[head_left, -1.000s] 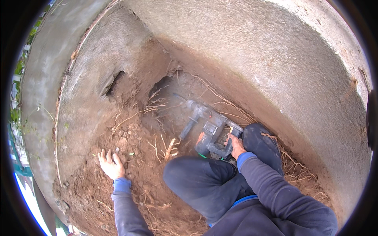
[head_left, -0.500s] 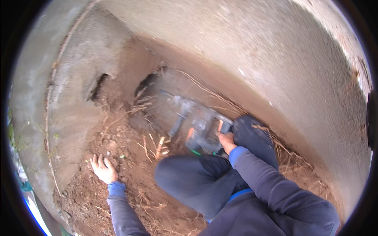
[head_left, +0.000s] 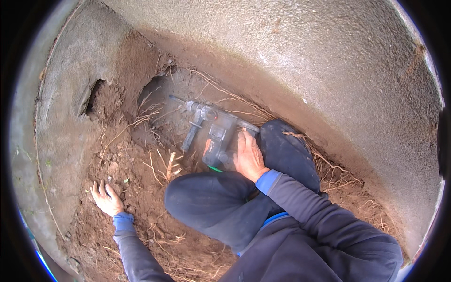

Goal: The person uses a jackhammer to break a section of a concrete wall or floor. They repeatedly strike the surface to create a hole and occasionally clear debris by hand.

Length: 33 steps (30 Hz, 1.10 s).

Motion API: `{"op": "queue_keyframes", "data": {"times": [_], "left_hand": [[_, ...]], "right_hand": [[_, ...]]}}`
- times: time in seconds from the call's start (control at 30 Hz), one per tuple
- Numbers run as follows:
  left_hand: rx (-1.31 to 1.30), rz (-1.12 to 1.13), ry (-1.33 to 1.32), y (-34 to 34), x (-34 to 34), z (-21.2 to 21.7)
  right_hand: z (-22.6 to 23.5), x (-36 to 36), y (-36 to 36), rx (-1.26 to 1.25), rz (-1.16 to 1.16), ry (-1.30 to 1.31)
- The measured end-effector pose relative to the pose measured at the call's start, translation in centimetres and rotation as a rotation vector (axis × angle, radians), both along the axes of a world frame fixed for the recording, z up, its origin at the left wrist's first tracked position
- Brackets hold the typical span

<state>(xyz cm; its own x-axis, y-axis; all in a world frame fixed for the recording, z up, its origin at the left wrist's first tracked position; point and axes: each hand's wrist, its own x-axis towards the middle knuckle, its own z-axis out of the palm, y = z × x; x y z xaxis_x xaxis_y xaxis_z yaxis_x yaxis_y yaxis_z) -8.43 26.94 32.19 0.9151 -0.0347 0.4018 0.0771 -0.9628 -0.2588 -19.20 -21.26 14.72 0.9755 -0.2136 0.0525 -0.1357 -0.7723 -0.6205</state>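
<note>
A dusty grey rotary hammer drill [head_left: 220,131] with orange parts lies on the soil between my legs and the wall. Its bit points up and left, toward a dark hole [head_left: 152,88]. A black side handle sticks out near its front. At its rear handle is my right hand [head_left: 250,159], closed over it with the back of the hand upward; part of the grip is hidden. My left hand [head_left: 108,199] rests on the loose brown soil [head_left: 136,197] at the left. Its fingers are spread and it holds nothing.
A rough concrete wall [head_left: 329,61] curves along the far and right side. Another concrete face [head_left: 66,122] rises at the left, with a second gap [head_left: 94,96] in it. Thin roots [head_left: 230,96] run along the wall's foot. A cut root stub [head_left: 170,165] stands near my left knee.
My right hand has shifted up over the drill's rear handle. The whole view has moved, so the scene sits further left. My left hand remains on the soil.
</note>
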Motion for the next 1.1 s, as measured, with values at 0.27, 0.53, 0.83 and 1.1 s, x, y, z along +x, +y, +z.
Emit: {"op": "queue_keyframes", "data": {"times": [0.27,0.53,0.83,1.1], "left_hand": [[-0.016,0.01,0.008,0.2,0.0,-0.1],[0.012,-0.015,0.002,0.3,0.0,-0.1],[-0.011,0.023,-0.001,0.0,-0.2,-0.2],[-0.025,0.002,-0.002,-1.0,-0.4,0.4]], "right_hand": [[2.2,0.6,-0.2,-0.168,0.075,-0.224],[2.2,0.0,-0.2,0.056,0.119,-0.189],[-0.4,1.0,0.1,0.376,-0.428,0.487],[-4.3,-1.5,1.4,0.332,-0.484,0.578]]}}
